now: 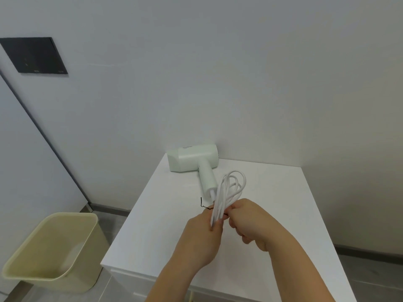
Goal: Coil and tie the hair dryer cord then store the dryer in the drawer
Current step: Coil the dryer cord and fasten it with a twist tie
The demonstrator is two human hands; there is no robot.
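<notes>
- The white cord (229,192) is gathered into loops and held above the cabinet top (272,203), just in front of the hair dryer (193,159), which lies on its side near the wall.
- The left hand (204,236) grips the bundle's lower end; the right hand (250,221) pinches at the bundle, where a thin black tie (204,205) crosses it.
- Risk: a loose tie would probably let the springy loops fan open again.
- The drawer is not clearly visible; a beige bin (52,247) stands on the floor, left.
</notes>
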